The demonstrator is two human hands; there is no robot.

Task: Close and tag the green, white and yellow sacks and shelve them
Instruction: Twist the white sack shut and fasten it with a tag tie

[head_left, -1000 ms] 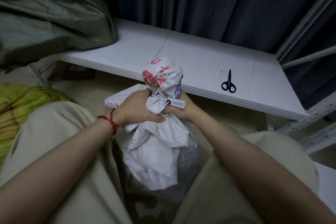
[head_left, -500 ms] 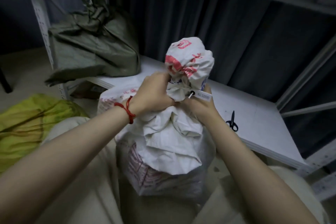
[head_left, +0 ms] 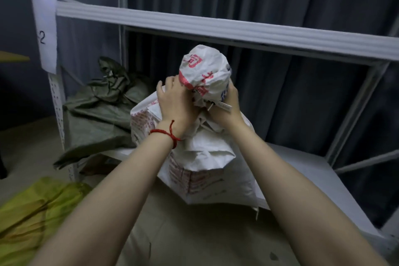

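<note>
Hands clamped on neck of white sack (head_left: 207,157), sack at front edge of lower shelf (head_left: 306,170).

Left hand (head_left: 177,106) and right hand (head_left: 228,110) both wrap the gathered neck, fingers closed around it just below the bunched top. Small white tag (head_left: 223,106) hangs at the tie, beside the right hand. Red cord bracelet (head_left: 167,133) on left wrist. Whether the sack's base touches the shelf cannot be told. Green sack (head_left: 101,110) lies slumped on the same shelf, left of the white one, touching or nearly so. Yellow sack (head_left: 32,211) on the floor, lower left, well apart.
</note>
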